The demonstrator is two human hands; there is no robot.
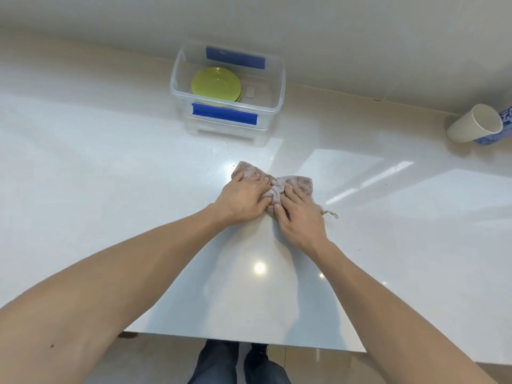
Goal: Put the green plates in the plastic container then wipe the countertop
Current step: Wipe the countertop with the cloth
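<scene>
Left hand and right hand press flat, fingers extended, on the bunched cloth at frame centre, well inside the countertop edges. Green plates sit in the plastic container, upper centre by the wall. Cup lies far right.

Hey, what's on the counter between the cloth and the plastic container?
Nothing: in the head view the countertop is bare between the cloth and the plastic container, apart from a few tiny dark specks.

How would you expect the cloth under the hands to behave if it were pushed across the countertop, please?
The cloth looks floppy: it is bunched into folds between the left hand and right hand, so it would probably crumple rather than slide flat. The glossy countertop likely offers little drag. Its loop may trail.
</scene>
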